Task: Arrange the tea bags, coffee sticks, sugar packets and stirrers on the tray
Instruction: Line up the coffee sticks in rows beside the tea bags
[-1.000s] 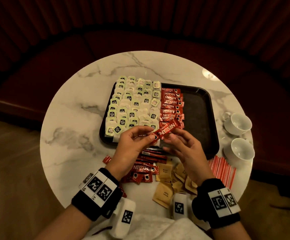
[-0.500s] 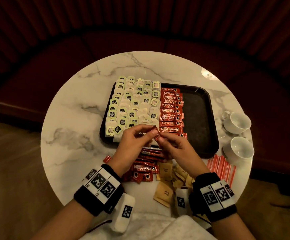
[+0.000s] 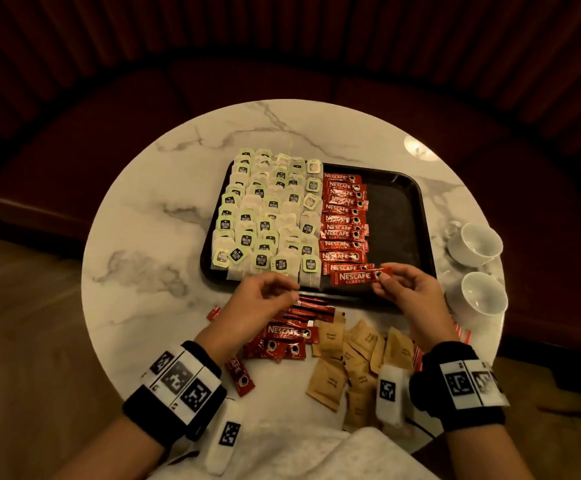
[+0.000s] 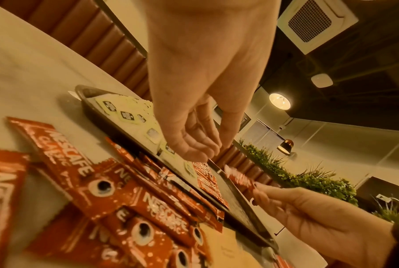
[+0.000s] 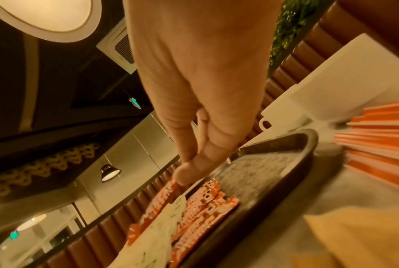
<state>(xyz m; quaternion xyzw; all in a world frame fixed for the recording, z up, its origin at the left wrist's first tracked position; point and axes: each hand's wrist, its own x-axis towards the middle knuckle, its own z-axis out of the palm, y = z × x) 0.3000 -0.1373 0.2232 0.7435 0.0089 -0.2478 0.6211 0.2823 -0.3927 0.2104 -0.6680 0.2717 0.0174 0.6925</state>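
Your right hand [image 3: 408, 289] pinches 1 coffee stick [image 3: 358, 276] by its end over the tray's [image 3: 417, 216] near edge; it lies below the row of sticks. Your left hand [image 3: 264, 299] hovers just off that edge, fingers loosely curled, holding nothing.

Café: marble table [image 3: 164, 188], red booth seating [image 3: 74, 140], cups [image 3: 476, 242].

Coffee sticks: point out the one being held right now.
The coffee stick at the near end of the red row on the tray; the right hand pinches its right end.
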